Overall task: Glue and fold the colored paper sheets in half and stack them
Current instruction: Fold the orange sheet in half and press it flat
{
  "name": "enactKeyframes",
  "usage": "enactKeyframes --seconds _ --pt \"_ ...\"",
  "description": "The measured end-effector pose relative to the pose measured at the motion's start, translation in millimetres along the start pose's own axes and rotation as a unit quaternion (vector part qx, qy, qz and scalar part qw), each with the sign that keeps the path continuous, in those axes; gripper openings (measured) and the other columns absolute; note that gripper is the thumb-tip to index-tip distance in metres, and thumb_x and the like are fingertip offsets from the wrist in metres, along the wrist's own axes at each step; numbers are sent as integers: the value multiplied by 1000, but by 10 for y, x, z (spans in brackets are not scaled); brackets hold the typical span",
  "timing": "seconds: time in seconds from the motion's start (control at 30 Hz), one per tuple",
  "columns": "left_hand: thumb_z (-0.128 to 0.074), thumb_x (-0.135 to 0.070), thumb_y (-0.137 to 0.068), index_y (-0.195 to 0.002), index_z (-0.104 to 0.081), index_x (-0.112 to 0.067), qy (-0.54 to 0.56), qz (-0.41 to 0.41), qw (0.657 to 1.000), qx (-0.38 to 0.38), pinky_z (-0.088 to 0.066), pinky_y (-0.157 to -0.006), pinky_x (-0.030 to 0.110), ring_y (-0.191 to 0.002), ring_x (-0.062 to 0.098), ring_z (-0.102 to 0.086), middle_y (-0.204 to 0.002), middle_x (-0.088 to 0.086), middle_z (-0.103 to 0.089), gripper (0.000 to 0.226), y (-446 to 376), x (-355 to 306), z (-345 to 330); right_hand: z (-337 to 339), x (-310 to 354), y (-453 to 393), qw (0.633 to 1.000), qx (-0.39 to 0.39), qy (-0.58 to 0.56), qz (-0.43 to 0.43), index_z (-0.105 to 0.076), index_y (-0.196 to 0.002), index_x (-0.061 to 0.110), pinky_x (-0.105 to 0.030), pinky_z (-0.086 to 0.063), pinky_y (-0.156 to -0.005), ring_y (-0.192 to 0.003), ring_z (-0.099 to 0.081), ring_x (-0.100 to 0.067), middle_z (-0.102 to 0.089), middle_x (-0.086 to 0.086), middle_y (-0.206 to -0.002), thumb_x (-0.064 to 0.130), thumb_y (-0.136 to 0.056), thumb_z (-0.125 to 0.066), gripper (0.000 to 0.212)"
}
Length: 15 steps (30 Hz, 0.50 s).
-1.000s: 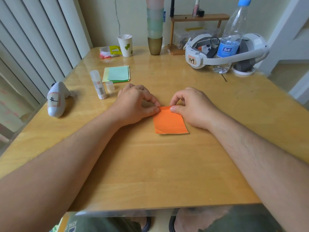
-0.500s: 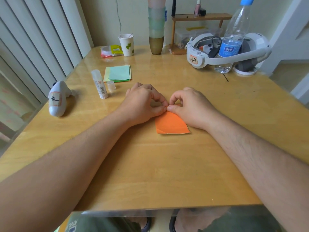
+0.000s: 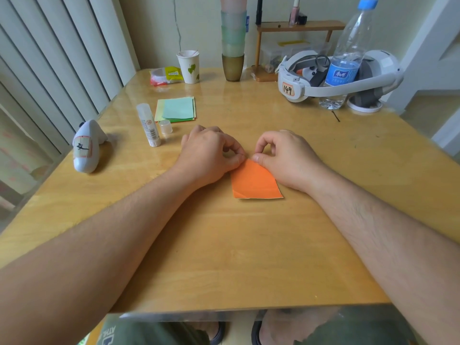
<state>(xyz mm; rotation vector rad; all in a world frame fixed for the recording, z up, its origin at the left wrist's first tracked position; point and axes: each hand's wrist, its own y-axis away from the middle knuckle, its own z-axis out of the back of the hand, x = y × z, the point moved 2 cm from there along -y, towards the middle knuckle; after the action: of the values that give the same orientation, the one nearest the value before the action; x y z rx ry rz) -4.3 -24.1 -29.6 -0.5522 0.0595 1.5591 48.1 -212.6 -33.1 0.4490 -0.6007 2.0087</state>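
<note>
An orange paper sheet (image 3: pixel 254 181) lies folded on the wooden table (image 3: pixel 224 245), its near edge toward me. My left hand (image 3: pixel 211 155) and my right hand (image 3: pixel 286 158) meet at its far edge, thumbs and curled fingers pinching that edge. A stack of green and yellow sheets (image 3: pixel 176 109) lies further back to the left. Beside it stands an uncapped glue stick (image 3: pixel 148 125), with its clear cap (image 3: pixel 165 127) on the table next to it.
A white handheld controller (image 3: pixel 87 146) lies at the left edge. At the back stand a paper cup (image 3: pixel 188 66), stacked plastic cups (image 3: pixel 233 38), a small wooden shelf (image 3: pixel 298 26), a white headset (image 3: pixel 336 75) and a water bottle (image 3: pixel 348 53).
Both hands slid toward each other along the orange sheet's far edge, and the visible part of the sheet between them narrowed.
</note>
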Motion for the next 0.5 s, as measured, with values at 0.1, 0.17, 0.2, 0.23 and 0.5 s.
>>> enactKeyframes --seconds 0.1,0.17,0.2,0.23,0.5 --pt "-72 -54 -87 -98 -76 -46 8 16 1000 -5 -41 -96 43 -109 23 -46 -97 -13 -58 14 2 32 15 1 -24 -5 1000 -13 -7 -4 -68 -86 27 -23 -32 -59 -71 -46 -3 -49 9 -76 27 -92 -76 10" --pt "-72 -54 -87 -97 -75 -46 9 25 1000 -8 -40 -94 41 -110 23 -46 -98 -12 -59 13 6 43 26 7 -36 -9 1000 -23 -11 -12 -68 -86 25 -28 -35 -59 -69 -48 -6 -51 7 -72 22 -92 -75 10" --pt "-72 -54 -87 -96 -75 -46 7 26 1000 -11 -39 -93 40 -110 23 -46 -97 -12 -59 12 8 45 32 7 -46 -13 999 -27 -10 -16 -68 -86 24 -29 -36 -59 -68 -49 -8 -52 7 -72 21 -93 -74 10" --pt "-72 -54 -87 -96 -75 -46 3 21 1000 -15 -39 -91 40 -108 23 -47 -96 -12 -59 12 10 45 33 9 -52 -15 999 -29 -8 -18 -68 -86 24 -29 -36 -60 -69 -50 -8 -52 7 -73 19 -93 -73 10" --pt "-59 -66 -92 -105 -71 -45 -20 -36 998 -43 -37 -87 40 -102 24 -48 -88 -14 -57 28 46 17 0 -5 -89 -28 1000 -16 -3 0 -64 -97 31 -30 -36 -65 -80 -53 -16 -48 11 -83 29 -100 -65 4"
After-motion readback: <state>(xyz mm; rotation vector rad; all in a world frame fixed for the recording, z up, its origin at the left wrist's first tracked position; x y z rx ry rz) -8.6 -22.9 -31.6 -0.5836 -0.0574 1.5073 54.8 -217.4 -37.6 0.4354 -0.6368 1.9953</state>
